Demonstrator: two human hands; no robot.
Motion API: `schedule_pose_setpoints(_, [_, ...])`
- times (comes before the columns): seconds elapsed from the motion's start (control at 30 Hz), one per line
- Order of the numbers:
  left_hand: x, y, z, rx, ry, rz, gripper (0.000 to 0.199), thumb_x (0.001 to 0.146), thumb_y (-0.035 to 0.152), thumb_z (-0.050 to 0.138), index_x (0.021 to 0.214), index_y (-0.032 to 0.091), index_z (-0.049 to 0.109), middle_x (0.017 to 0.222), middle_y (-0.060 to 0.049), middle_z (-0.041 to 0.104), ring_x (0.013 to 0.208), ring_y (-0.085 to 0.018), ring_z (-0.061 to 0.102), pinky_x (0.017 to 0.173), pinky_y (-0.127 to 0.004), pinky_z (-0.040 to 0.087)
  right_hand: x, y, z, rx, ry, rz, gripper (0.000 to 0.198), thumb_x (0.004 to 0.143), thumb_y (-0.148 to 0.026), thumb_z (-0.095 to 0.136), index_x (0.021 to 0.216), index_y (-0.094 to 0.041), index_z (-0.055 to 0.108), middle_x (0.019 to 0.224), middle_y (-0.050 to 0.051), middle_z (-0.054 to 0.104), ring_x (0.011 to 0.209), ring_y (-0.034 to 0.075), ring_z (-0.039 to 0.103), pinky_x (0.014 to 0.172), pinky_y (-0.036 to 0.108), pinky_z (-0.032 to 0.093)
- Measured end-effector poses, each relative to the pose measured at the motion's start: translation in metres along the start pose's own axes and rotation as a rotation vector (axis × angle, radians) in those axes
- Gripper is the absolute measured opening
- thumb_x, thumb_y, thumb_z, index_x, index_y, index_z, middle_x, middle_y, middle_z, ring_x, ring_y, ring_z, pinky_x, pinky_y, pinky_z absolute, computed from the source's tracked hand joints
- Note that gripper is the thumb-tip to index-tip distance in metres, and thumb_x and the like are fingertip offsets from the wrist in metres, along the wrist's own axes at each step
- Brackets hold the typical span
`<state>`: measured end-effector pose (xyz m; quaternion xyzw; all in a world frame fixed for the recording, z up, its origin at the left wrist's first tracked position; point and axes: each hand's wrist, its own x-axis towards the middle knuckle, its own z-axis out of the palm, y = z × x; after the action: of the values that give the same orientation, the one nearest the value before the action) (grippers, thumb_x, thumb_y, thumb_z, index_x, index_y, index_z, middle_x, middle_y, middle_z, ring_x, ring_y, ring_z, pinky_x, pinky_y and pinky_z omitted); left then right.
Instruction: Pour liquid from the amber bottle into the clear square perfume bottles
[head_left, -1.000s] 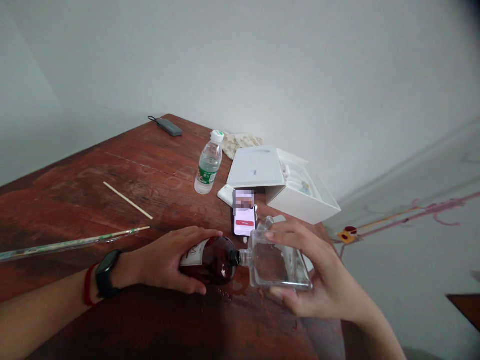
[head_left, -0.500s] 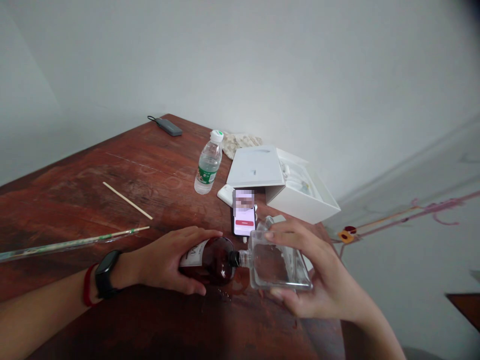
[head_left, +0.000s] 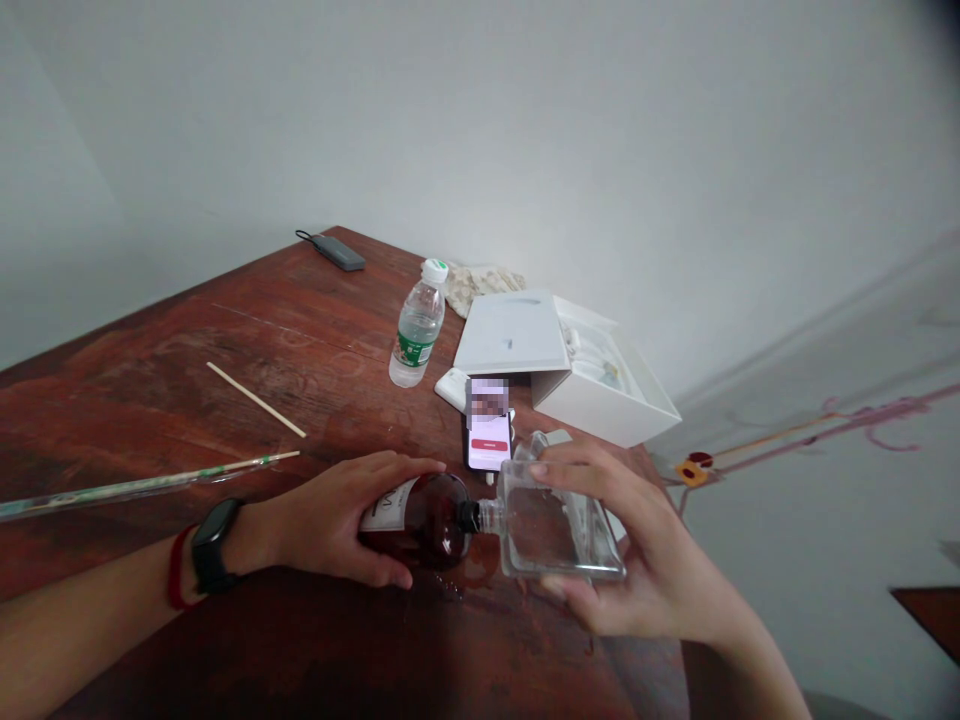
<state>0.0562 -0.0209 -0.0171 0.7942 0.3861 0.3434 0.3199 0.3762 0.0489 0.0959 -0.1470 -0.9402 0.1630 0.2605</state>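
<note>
My left hand is wrapped around a dark amber bottle with a pale label, tilted over on its side. Its black neck points right and meets the mouth of a clear square bottle. That clear bottle is gripped by my right hand, fingers on its upper edge and thumb beneath. Drops of liquid lie on the table below the two necks. A black band and a red bracelet circle my left wrist.
Beyond my hands lies a lit phone, with an opened white box behind it. A water bottle stands left of the box. Wrapped chopsticks, a loose stick and a grey device lie on the wooden table.
</note>
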Motion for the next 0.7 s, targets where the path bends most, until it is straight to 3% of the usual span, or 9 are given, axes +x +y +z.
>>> schedule_pose_setpoints(0.7, [0.0007, 0.0006, -0.0007, 0.014, -0.011, -0.005, 0.098, 0.081, 0.07, 0.088, 0.161, 0.032, 0.045, 0.147, -0.011, 0.066, 0.129, -0.038, 0.067, 0.114, -0.052, 0.053, 0.0014, -0.0053, 0.0012, -0.028, 0.013, -0.009, 0.068, 0.081, -0.024, 0.077, 0.146, -0.027, 0.056, 0.13, 0.011, 0.07, 0.13, 0.036, 0.066, 0.101, 0.052, 0.06])
